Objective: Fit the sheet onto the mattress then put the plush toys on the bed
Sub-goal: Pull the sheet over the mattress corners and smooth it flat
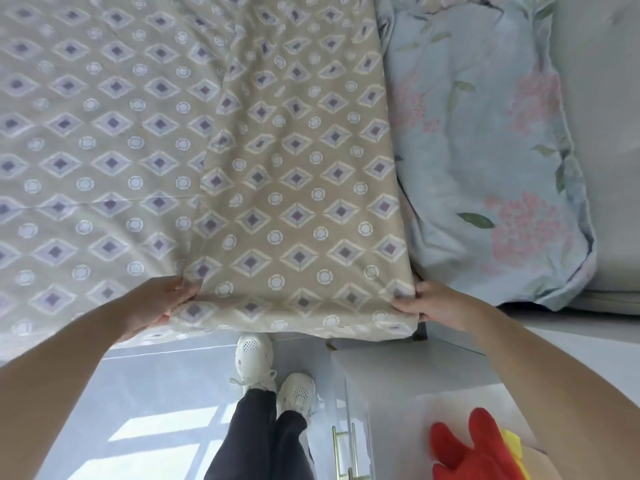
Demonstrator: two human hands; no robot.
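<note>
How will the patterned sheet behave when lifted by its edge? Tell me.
Probably floppy: the sheet folds and creases where the left hand and right hand grip it. Likely light and thin: its doubled layer lies nearly flat.

At the bedside, by my count: one sheet (294, 202), beige with a diamond print. One mattress (613, 237), bare at the right. One floral pillow (485, 168), pale blue with pink blooms. Two hands, my left hand (162, 299) and my right hand (440, 306), one at each end of the sheet's near fold. One plush toy (464, 448), red and yellow, only partly in frame at the lower right. Two white shoes (252, 355), one on each of my feet, beneath two dark trouser legs (256, 434). One white cabinet (381, 393). How many brass handles (343, 448) it carries, I cannot tell.
</note>
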